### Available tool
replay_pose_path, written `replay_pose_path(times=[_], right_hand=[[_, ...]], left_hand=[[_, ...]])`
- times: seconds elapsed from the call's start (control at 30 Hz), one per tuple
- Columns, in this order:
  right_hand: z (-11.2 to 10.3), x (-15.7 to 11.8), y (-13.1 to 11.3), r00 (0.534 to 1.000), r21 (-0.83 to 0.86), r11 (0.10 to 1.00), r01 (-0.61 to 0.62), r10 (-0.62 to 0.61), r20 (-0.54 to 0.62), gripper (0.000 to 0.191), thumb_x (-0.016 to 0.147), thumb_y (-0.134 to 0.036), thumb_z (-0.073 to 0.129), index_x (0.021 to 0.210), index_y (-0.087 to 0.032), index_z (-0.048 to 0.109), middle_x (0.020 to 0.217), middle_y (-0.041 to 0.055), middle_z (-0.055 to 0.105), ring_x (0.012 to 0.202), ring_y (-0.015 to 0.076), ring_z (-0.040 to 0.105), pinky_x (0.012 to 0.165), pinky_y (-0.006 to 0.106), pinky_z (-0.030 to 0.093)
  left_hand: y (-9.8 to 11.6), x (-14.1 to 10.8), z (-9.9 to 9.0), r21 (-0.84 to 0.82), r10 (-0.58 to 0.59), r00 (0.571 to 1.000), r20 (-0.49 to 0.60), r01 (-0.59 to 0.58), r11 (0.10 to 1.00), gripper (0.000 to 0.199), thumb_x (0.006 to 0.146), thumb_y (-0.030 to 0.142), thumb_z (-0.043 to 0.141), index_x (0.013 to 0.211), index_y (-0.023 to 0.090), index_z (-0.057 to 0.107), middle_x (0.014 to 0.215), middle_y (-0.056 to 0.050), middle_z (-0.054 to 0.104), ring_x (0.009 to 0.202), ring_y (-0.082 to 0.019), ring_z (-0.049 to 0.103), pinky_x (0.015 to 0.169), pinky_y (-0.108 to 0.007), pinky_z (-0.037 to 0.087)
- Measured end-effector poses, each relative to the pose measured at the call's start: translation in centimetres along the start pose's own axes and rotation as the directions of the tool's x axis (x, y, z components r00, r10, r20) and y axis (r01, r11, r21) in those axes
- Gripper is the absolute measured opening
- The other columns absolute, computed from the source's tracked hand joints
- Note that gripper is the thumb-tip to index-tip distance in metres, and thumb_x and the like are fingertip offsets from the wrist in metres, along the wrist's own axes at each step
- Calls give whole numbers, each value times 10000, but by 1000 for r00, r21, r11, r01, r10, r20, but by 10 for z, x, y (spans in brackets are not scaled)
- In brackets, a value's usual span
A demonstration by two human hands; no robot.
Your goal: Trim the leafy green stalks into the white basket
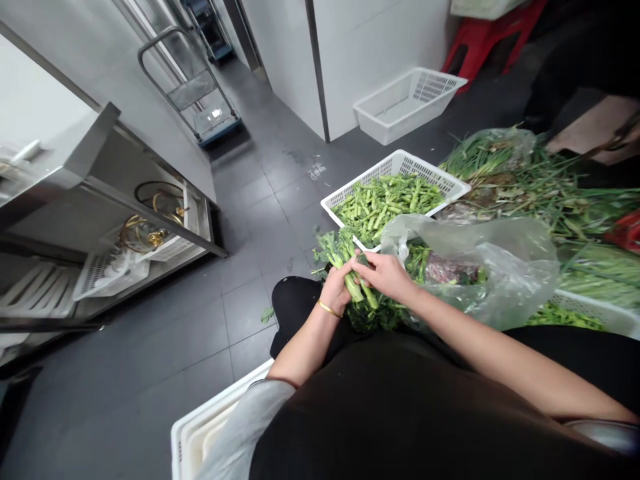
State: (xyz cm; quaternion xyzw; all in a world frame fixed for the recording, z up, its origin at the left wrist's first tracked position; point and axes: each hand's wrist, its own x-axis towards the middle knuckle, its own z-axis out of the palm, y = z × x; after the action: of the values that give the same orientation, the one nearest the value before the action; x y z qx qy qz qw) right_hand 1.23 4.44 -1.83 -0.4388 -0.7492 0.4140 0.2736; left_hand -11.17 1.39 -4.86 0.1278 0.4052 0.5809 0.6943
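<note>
In my left hand [336, 287] is a small bunch of leafy green stalks [345, 248], thick stems pointing down and leafy tops up. My right hand [384, 272] meets it, its fingers pinched on the bunch by my left thumb; a leaf seems to be between them, though the fingertips are partly hidden. Just beyond stands a white basket [453, 189] of cut green stems [387, 203]. A clear plastic bag [520, 257] lies open by my right forearm, with greens and a purplish bundle inside. More dark leaves [373, 317] lie below my hands.
Spring onions [480, 163] are heaped at the right, near another person's dark-clothed leg. Another white basket [385, 127] stands by the wall, beside a red stool [473, 50]. A trolley [215, 120] and steel shelving [150, 213] are at left. One loose leaf [267, 315] lies on the floor.
</note>
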Motion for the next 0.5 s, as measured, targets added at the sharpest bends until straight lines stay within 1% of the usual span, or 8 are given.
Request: replay_pose_path(times=[0.07,0.17,0.23,0.27,0.33,0.4,0.43,0.5], right_hand=[[9,-10,3,967,-184,954,237,-250,-53,257,895,-320,436,790,-170,616,803,78,655,751,181,613,635,266,442],[18,-33,1,800,-257,758,599,-552,234,240,890,-176,403,815,-180,630,909,76,664,810,161,611,659,250,430],[16,-48,0,688,-185,702,688,-549,475,213,899,-198,442,801,-196,631,802,35,656,712,137,602,607,233,406],[11,-52,-1,679,-176,726,665,-489,548,173,893,-264,494,816,-204,637,771,22,652,671,134,595,581,231,393],[-3,-50,0,794,-232,847,478,-303,528,236,844,-434,582,898,-214,650,783,19,663,622,135,585,547,233,380],[-19,-34,1,934,-235,952,198,-110,341,394,826,-546,564,1014,-207,633,787,24,666,596,134,574,536,234,385],[-25,-24,0,970,-207,974,94,-42,241,420,843,-558,530,1035,-195,619,762,22,659,580,130,562,533,233,386],[-28,-9,-5,994,-205,978,45,-24,104,380,893,-516,465,960,-173,617,710,23,636,572,127,544,534,233,372]], left_hand=[[2,5,-4,12,-42,999,-31,43,999,246,603,249,780,717,103,618,556,7,584,430,-69,487,431,-194,378],[15,10,-8,68,-47,995,-87,53,996,183,665,227,745,709,86,637,542,-10,593,438,-73,508,442,-194,390],[28,10,-10,66,-59,992,-112,67,996,174,698,219,726,761,76,649,604,-33,634,461,-74,538,456,-193,406],[34,9,-11,47,-64,992,-108,69,996,180,699,209,726,799,79,652,640,-36,649,478,-75,556,467,-191,418],[41,5,-11,26,-56,996,-65,58,998,240,672,199,750,865,93,654,669,-24,656,508,-83,587,485,-188,438],[41,-1,-9,66,-44,999,17,43,997,334,632,219,786,911,89,659,650,-17,649,510,-95,600,502,-193,452],[38,-4,-7,98,-33,998,53,28,995,368,612,234,803,914,81,660,640,-20,649,505,-103,603,513,-201,459],[32,-7,-2,149,6,996,91,-20,989,388,581,259,825,877,75,655,638,-35,658,500,-119,608,518,-216,459]])
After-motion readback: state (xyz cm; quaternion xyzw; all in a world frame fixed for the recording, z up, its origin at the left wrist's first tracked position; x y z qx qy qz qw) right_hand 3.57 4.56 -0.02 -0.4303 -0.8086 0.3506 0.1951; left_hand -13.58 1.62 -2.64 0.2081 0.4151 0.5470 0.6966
